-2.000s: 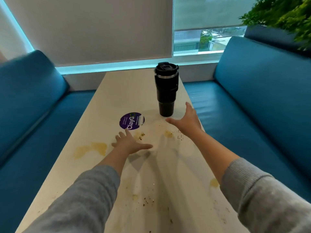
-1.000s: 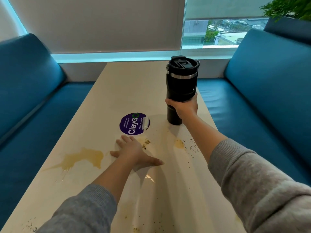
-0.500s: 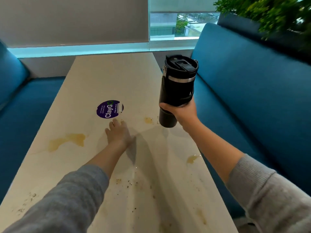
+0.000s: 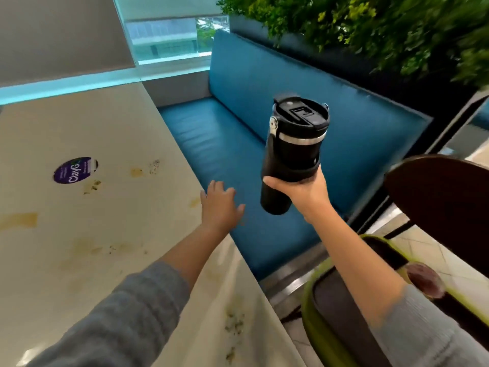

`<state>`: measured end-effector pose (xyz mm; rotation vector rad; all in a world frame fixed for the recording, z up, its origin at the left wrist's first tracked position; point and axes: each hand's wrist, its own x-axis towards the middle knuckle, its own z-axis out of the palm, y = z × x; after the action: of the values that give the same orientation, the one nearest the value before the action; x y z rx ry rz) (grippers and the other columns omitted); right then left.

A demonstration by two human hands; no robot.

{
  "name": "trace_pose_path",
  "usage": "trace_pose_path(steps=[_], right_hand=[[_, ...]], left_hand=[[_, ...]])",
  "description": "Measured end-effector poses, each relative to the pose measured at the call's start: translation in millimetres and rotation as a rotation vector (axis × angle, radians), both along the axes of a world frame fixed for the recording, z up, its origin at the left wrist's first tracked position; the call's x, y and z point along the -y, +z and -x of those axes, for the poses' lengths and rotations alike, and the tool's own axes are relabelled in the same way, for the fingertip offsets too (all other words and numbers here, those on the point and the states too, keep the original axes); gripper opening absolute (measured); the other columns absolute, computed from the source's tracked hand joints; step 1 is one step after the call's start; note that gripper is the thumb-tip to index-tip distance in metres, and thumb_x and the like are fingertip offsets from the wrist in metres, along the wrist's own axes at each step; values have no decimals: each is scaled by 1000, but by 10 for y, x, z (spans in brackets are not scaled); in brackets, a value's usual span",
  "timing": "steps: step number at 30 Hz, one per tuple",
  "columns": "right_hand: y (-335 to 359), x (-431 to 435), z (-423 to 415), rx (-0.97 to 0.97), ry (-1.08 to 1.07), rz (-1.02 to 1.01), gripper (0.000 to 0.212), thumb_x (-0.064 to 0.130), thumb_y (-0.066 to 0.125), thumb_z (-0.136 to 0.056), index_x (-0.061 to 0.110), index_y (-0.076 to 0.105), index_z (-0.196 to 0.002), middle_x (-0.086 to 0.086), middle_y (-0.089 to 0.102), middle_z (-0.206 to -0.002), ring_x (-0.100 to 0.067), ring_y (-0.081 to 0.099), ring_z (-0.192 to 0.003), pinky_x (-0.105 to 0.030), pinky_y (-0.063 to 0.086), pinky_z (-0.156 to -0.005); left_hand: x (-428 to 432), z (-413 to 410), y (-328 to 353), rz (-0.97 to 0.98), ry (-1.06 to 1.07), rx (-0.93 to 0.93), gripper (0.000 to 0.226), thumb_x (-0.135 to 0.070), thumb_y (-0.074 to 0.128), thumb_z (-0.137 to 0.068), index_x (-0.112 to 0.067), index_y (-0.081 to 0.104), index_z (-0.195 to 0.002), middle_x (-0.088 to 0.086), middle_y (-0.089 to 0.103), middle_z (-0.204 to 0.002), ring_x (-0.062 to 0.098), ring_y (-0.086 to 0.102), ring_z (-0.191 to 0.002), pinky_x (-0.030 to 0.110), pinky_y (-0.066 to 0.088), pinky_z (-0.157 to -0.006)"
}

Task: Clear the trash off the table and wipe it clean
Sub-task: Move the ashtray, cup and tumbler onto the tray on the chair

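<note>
Black tumbler [image 4: 292, 154]; cream, brown-stained table [image 4: 79, 234]; blue bench [image 4: 264, 107]; grey sleeves [image 4: 119, 321].

Canteen or café booth: a long pale table [image 4: 92, 123] beside a blue padded bench [image 4: 217, 139], a round "ClayGo" sticker [image 4: 75, 170] on the tabletop, greenery [image 4: 383, 30] behind the backrest, and a window [image 4: 164, 35] at the far end.

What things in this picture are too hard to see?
Head view:
- Inside of the black cup: its lid covers it.
- Right hand: fingertips hidden behind the cup.
- Small words on the purple sticker: too small.
- Plants: blurred.
</note>
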<state>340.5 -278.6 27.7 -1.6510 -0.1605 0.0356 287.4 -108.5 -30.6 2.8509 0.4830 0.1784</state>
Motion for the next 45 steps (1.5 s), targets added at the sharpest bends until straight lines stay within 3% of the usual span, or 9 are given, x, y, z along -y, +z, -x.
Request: trace_pose_path(steps=[4, 7, 13, 17, 19, 23, 27, 34, 45], right_hand=[[-47, 1048, 109, 65, -122, 6, 86, 33, 95, -40, 17, 56, -115, 6, 67, -110, -14, 64, -106, -37, 52, -93], [-114, 1740, 238, 104, -169, -55, 81, 5, 92, -50, 4, 54, -121, -1, 67, -112, -11, 64, -105, -26, 52, -87], [-354, 2934, 575, 69, -293, 45, 85, 18, 95, -48, 14, 53, -122, 6, 65, -114, -6, 62, -107, -29, 50, -92], [-618, 3472, 759, 44, -355, 31, 74, 4, 92, -50, 29, 53, -107, 19, 61, -103, 17, 58, -93, -8, 47, -80], [-781, 3695, 822, 46, -365, 35, 74, 1, 90, -51, 23, 54, -111, 14, 63, -106, 17, 58, -95, -5, 46, -79], [-1100, 3948, 904, 59, -393, 75, 91, 11, 93, -51, 11, 48, -130, 0, 60, -127, -5, 55, -118, -27, 46, -100], [-1356, 4041, 935, 24, -436, 130, 92, 26, 94, -51, 15, 49, -131, 0, 59, -129, -11, 53, -122, -44, 44, -104], [-1578, 4090, 903, -10, -500, 172, 90, 25, 93, -52, 19, 49, -130, 0, 59, -128, -13, 53, -122, -47, 45, -102], [-1691, 4196, 799, -5, -326, 147, 92, 41, 89, -58, 15, 46, -135, 0, 55, -133, -15, 49, -128, -50, 43, -104]], left_hand=[[1064, -15, -173, 22, -121, -36, 44, -43, 58, -85, -16, 60, -120, 9, 46, -129, 28, 30, -133, 47, 25, -110], [1760, -7, -295, 43, -193, -53, 44, -42, 58, -86, -16, 59, -122, 11, 45, -132, 29, 29, -135, 47, 25, -109], [2978, 138, -615, 114, -243, -154, 52, -43, 55, -86, -15, 50, -129, 12, 39, -138, 30, 27, -136, 49, 23, -111], [3432, 284, -834, 142, -143, -262, 80, -53, 59, -82, -12, 28, -143, 13, 28, -147, 30, 21, -139, 48, 20, -113], [3559, 357, -952, 163, -105, -359, 94, -57, 61, -80, -9, 16, -148, 17, 19, -153, 32, 16, -142, 49, 17, -114], [3743, 495, -1095, 130, -51, -549, 108, -63, 59, -79, -3, 5, -150, 21, 5, -157, 36, 6, -144, 52, 13, -115], [3868, 553, -1168, 97, 15, -645, 115, -70, 57, -75, 0, 3, -149, 21, 2, -157, 37, 5, -145, 53, 11, -115], [3885, 545, -1236, 100, -1, -650, 123, -77, 56, -70, -2, 0, -150, 20, -4, -157, 36, 0, -145, 53, 10, -115], [3882, 527, -1195, 83, -3, -657, 123, -75, 59, -69, -3, 1, -150, 20, -4, -157, 36, 0, -145, 51, 13, -115]])
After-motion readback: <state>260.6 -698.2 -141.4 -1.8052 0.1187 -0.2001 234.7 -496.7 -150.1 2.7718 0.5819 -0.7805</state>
